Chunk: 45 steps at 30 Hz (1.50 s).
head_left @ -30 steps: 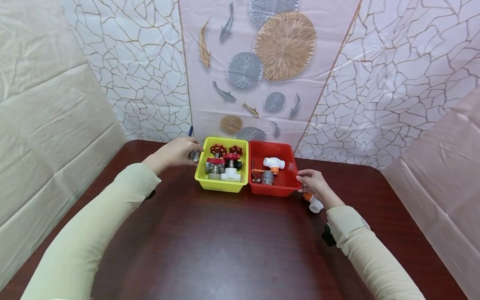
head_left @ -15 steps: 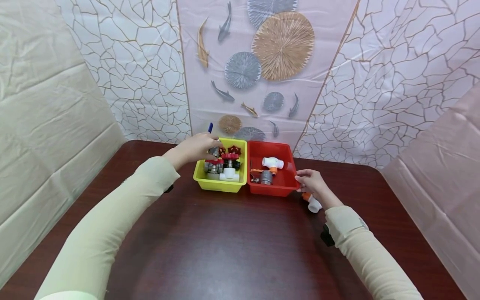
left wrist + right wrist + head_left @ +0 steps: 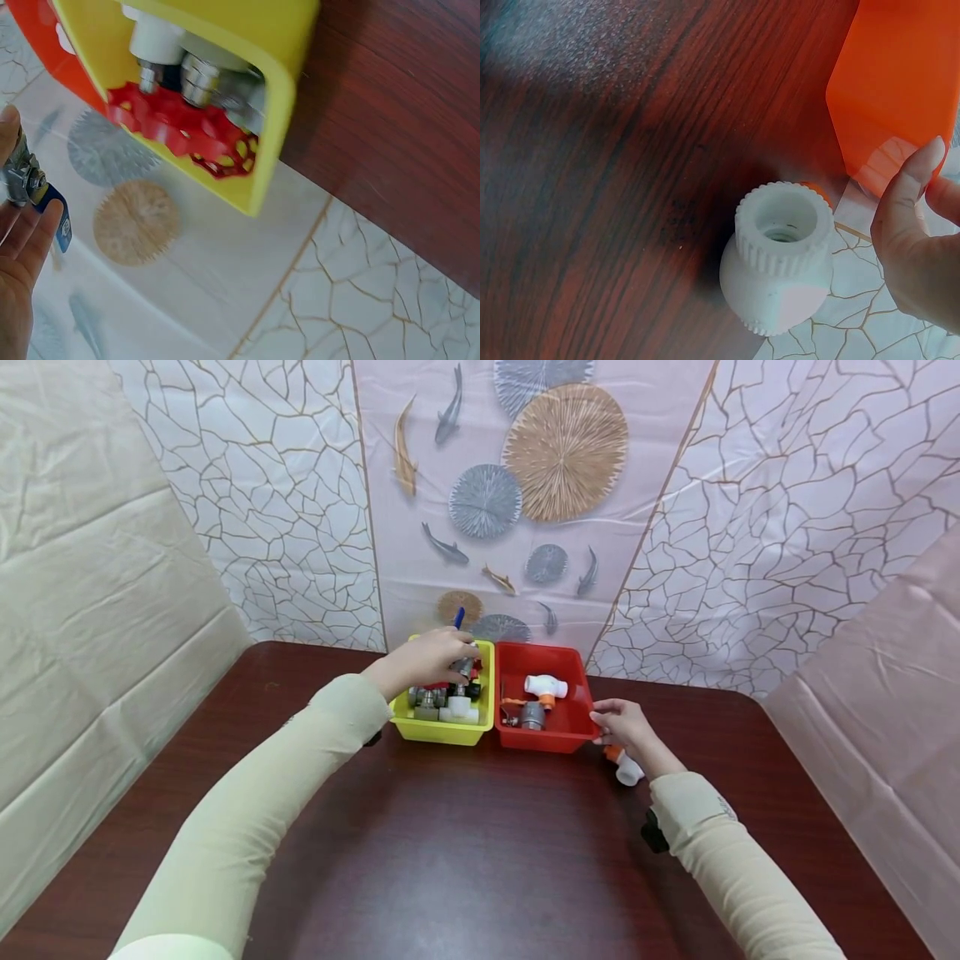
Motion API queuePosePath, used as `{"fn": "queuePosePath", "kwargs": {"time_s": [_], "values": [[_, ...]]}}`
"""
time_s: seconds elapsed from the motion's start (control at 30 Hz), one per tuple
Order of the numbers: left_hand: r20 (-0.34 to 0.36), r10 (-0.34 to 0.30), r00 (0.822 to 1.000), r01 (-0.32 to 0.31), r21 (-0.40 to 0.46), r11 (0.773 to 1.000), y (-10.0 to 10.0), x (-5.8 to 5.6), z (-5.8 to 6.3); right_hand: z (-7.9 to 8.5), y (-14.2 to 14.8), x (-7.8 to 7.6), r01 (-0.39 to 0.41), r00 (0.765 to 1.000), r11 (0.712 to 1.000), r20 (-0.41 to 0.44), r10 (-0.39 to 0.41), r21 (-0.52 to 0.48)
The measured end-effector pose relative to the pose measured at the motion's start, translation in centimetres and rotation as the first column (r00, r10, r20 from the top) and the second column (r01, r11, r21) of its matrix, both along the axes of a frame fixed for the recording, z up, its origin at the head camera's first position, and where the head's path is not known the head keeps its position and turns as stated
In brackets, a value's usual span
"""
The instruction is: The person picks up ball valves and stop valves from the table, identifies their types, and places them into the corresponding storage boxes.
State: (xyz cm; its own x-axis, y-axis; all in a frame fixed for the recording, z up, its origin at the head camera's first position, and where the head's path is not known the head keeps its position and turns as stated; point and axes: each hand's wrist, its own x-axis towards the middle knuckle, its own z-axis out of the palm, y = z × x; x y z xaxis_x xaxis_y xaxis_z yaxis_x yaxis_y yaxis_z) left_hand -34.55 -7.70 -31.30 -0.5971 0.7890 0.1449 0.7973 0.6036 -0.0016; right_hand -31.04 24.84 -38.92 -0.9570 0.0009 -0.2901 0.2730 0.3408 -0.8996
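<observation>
My left hand (image 3: 427,662) is over the yellow bin (image 3: 438,732), holding a metal ball valve (image 3: 22,176) with a blue lever handle (image 3: 58,217). Beneath it in the bin sit several gate valves with red handwheels (image 3: 172,127), one with a white body (image 3: 459,712). My right hand (image 3: 624,725) pinches the right rim of the red bin (image 3: 542,740) between thumb and fingers. Inside the red bin lie a white valve with an orange handle (image 3: 546,686) and a grey valve (image 3: 533,716), also with an orange handle. The left fingers partly hide the held valve in the head view.
Both bins stand side by side at the back of the dark wooden table (image 3: 450,852), close to the patterned backdrop (image 3: 547,518). Just below my right hand, a white valve with an orange part (image 3: 780,262) lies on the table to the right of the red bin.
My left hand has carried the blue-handled ball valve rightward, from beside the yellow bin's left edge to over its right half. The right hand has stayed on the red rim.
</observation>
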Motion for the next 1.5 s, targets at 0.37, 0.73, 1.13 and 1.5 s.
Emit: {"fn": "queuePosePath", "kwargs": {"time_s": [0.37,0.73,1.13,1.5], "values": [[0.038,0.003,0.999,-0.003,0.012,1.000,3.0,0.4,-0.7,0.0,-0.2,-0.3,0.013,1.000,1.000,-0.001,-0.013,-0.002],[0.067,-0.020,0.998,0.020,-0.004,1.000,5.0,-0.2,-2.1,0.2,-0.4,-0.4,0.014,1.000,1.000,-0.004,-0.014,0.025],[0.179,-0.015,0.984,0.004,0.060,0.998,8.4,0.4,-4.7,0.1,-0.1,0.4,0.015,1.000,0.999,-0.007,-0.015,0.051],[0.211,0.004,0.977,-0.025,0.099,0.995,10.9,1.0,-6.0,-0.1,-0.3,0.2,0.031,1.000,0.998,-0.003,-0.031,0.051]]}}
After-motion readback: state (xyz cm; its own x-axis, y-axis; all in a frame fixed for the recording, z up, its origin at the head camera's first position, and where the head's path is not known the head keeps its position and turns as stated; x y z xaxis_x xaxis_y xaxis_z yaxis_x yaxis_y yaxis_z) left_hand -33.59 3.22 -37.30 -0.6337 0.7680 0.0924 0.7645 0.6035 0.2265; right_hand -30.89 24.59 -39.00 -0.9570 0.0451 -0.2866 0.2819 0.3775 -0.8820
